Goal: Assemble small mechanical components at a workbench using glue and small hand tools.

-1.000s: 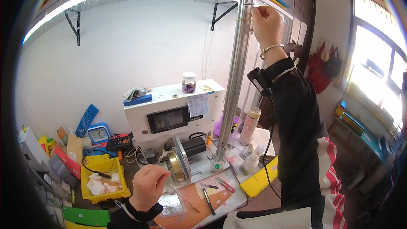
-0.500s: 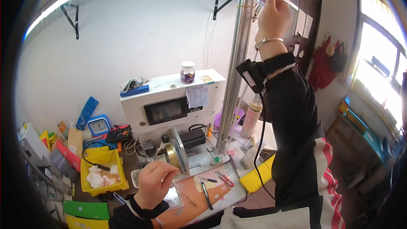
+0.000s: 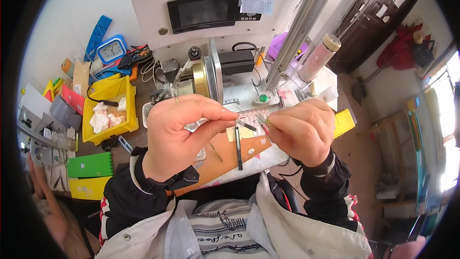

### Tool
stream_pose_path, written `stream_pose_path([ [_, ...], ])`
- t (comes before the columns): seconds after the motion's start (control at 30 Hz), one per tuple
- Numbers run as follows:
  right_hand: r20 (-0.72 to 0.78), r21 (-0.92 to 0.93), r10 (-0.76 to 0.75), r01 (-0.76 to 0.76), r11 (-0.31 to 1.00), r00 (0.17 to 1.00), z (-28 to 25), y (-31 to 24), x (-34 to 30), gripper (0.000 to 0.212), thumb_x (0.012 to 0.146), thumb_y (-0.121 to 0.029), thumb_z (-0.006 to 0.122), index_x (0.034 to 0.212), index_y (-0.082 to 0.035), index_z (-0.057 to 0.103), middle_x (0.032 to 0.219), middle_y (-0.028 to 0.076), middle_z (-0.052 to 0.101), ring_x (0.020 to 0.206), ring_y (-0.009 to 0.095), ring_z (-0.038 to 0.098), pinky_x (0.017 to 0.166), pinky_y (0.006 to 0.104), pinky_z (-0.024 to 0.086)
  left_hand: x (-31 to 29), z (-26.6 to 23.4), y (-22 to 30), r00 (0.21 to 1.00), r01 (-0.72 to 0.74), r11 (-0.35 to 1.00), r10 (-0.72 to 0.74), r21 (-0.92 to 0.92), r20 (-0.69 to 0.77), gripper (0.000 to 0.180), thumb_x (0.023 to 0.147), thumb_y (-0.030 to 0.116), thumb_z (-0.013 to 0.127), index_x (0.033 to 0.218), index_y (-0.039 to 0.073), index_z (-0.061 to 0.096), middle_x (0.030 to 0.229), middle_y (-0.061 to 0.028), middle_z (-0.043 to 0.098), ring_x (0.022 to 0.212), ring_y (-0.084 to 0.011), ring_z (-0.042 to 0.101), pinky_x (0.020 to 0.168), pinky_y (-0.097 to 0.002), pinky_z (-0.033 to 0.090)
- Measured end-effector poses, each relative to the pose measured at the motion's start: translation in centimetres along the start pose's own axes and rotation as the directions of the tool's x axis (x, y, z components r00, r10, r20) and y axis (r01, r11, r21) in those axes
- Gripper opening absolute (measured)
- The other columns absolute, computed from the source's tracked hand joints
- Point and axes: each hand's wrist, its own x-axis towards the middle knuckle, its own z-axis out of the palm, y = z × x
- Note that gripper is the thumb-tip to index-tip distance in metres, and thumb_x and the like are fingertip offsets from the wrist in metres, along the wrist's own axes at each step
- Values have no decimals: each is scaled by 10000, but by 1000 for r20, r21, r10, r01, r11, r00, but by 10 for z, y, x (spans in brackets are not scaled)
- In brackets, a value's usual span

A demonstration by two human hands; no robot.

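Note:
My left hand (image 3: 179,127) is held over the worktop in front of the machine, thumb and forefinger pinched together. Whatever lies between those fingertips is too fine to make out. Facing it at nearly the same height, my right hand (image 3: 306,127) pinches a small shiny metal piece (image 3: 261,119). A narrow gap separates the two sets of fingertips. Beneath them an orange sheet (image 3: 223,158) lies on the worktop, with a slim black pen-like tool (image 3: 238,148) on it. A shorter dark tool (image 3: 246,124) shows between the hands.
Behind my hands stands a white machine with a dark screen (image 3: 203,10) and a brass-coloured spool (image 3: 200,79). A metal column (image 3: 302,31) rises at right, beside a pink bottle (image 3: 320,57). Left are a yellow bin (image 3: 108,132), a blue clock (image 3: 111,49) and a green notebook (image 3: 89,164).
My right hand has come down from high on the metal column to the worktop, beside my left hand. My left hand has risen towards the middle. The view has tilted downward.

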Motion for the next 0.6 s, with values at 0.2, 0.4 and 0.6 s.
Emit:
stream_pose_path([
  [0.2, -22, -15, -19, 19, 1000, 1000, -9, 4, -11, 416, 643, 4, 826, 993, -104, 628, 893, 9, 692, 703, 181, 645, 676, 306, 483, -5, 8, 7, 995, 95, 988, -92, -122, 29, 169, 786, -172, 672, 907, -64, 718, 875, -135, 690, 730, -166, 672, 648, -259, 540],
  [0.4, -22, 15, -48, 49, 999, 999, -4, 12, -17, 423, 643, -20, 840, 1010, -95, 644, 898, 12, 694, 695, 184, 637, 660, 309, 473, -1, 20, 5, 999, 36, 995, -33, -89, 28, 156, 811, -162, 664, 925, -65, 707, 888, -135, 688, 746, -163, 669, 652, -260, 538],
  [0.6, -44, 34, -79, 81, 996, 996, -1, 15, -20, 418, 647, -35, 837, 1021, -87, 658, 896, 10, 693, 678, 169, 619, 629, 295, 455, 4, 26, 11, 999, 29, 998, -28, -47, 24, 140, 815, -147, 676, 915, -56, 714, 867, -120, 685, 729, -153, 659, 638, -249, 529],
])
